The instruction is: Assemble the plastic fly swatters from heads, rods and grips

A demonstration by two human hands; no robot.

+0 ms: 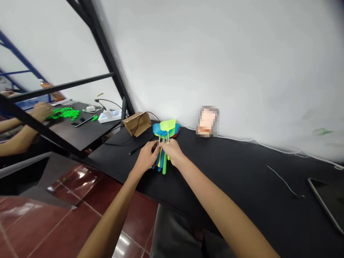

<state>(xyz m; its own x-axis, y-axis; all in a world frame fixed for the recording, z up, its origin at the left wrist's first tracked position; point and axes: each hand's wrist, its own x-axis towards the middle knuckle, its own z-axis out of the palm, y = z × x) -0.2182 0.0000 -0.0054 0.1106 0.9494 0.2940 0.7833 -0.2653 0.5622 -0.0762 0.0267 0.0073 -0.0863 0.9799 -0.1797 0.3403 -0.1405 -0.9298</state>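
Observation:
A bundle of what look like small fly swatters [167,125] lies on the black table, with broad heads in lime green, blue and red pointing to the wall. Thin silvery shafts join the heads to coloured handles [165,165] that point toward me. My left hand [146,156] is closed on the left side of the bundle, thumb across the shafts. From the right, my right hand [174,151] grips the bundle where shafts and handles meet. Both hands' fingertips are close together and partly hidden, so which pieces each one holds is unclear.
An open cardboard box [137,123] with a black cable stands at the left rear. A blurred upright object [207,121] leans by the wall. A tablet-like device [329,200] lies far right. Beyond the black frame [102,46], a co-worker's hands [41,111] are near green pieces [67,113].

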